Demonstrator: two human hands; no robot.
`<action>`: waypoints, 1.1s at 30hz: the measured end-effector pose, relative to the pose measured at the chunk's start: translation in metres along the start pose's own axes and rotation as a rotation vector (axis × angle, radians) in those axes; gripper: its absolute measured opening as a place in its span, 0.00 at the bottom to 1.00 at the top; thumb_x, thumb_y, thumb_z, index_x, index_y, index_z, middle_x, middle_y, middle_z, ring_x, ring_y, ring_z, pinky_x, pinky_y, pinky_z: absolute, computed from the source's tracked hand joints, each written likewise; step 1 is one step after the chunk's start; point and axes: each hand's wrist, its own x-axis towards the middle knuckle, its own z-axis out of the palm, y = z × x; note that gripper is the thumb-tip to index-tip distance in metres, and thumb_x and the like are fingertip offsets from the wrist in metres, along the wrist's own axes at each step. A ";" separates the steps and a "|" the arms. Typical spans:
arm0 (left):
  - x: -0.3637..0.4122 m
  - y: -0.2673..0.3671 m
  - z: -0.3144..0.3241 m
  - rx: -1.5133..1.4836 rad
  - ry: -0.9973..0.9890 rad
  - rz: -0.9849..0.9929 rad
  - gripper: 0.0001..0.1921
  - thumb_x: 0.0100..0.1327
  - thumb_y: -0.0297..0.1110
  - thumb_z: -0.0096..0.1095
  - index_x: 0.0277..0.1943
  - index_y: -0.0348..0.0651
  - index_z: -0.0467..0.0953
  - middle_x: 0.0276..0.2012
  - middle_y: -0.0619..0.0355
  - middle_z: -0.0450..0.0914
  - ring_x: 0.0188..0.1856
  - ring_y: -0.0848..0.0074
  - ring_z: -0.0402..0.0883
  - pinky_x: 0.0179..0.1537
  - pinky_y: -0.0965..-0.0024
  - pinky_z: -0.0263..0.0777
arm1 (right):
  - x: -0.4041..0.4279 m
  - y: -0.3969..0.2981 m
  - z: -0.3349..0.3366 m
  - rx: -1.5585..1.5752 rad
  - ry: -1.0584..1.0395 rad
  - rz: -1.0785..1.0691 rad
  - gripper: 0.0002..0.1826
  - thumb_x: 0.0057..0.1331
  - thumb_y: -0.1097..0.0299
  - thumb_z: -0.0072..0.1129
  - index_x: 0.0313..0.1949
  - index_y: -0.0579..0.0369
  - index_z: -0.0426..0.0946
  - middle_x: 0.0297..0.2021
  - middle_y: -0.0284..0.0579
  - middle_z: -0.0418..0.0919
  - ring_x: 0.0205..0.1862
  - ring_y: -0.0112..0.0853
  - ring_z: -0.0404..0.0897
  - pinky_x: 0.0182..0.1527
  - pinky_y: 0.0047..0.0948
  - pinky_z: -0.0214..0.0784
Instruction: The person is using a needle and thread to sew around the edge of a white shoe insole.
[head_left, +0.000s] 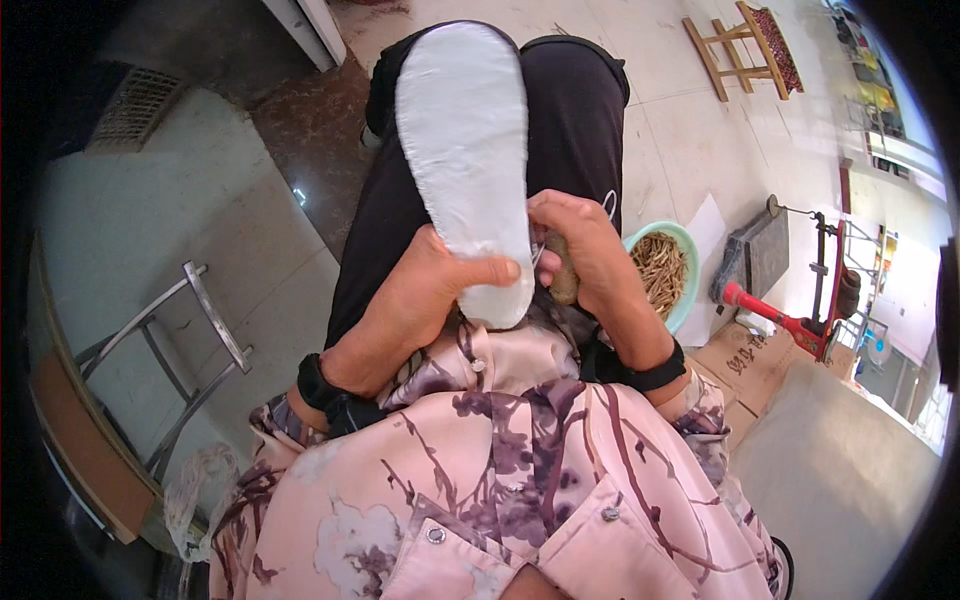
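Observation:
A white cloth-covered shoe sole (469, 142) lies lengthwise over my thighs, its wide end away from me and its heel end near my belly. My left hand (442, 281) grips the heel end, thumb pressed flat on top. Its other fingers are hidden beneath the sole. At the sole's right edge, my right hand (581, 240) is curled around a brown rounded handle (562, 274). A thin metal piece shows between this hand and the edge; it looks like an awl, though its tip cannot be made out.
Right of my leg stands a pale green basin (694, 281) of dry stalk pieces (660, 274). Beyond are a platform scale (814, 300), flattened cardboard (739, 367) and a wooden folding stool (742, 52). A metal-framed stool (187, 330) and a plastic bag (199, 495) are at left.

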 end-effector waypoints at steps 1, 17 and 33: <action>0.000 0.000 -0.001 0.002 0.000 0.003 0.19 0.49 0.19 0.57 0.46 0.32 0.69 0.33 0.52 0.79 0.35 0.71 0.79 0.38 0.73 0.73 | -0.002 -0.001 -0.001 -0.005 0.014 0.006 0.08 0.59 0.69 0.47 0.29 0.61 0.71 0.18 0.36 0.68 0.14 0.19 0.65 0.15 0.19 0.60; 0.003 0.003 -0.010 -0.098 0.067 -0.069 0.21 0.44 0.21 0.62 0.44 0.37 0.69 0.34 0.57 0.75 0.35 0.74 0.76 0.40 0.73 0.71 | -0.016 -0.028 -0.192 0.864 -0.040 -0.221 0.06 0.66 0.72 0.40 0.29 0.54 0.62 0.19 0.30 0.61 0.17 0.15 0.63 0.18 0.13 0.60; 0.005 0.003 -0.007 -0.029 0.104 -0.067 0.19 0.45 0.22 0.62 0.44 0.36 0.70 0.34 0.58 0.76 0.35 0.77 0.76 0.39 0.75 0.70 | -0.037 -0.023 -0.017 -0.457 -0.227 -0.080 0.08 0.61 0.67 0.52 0.32 0.59 0.74 0.14 0.26 0.64 0.14 0.12 0.61 0.16 0.13 0.50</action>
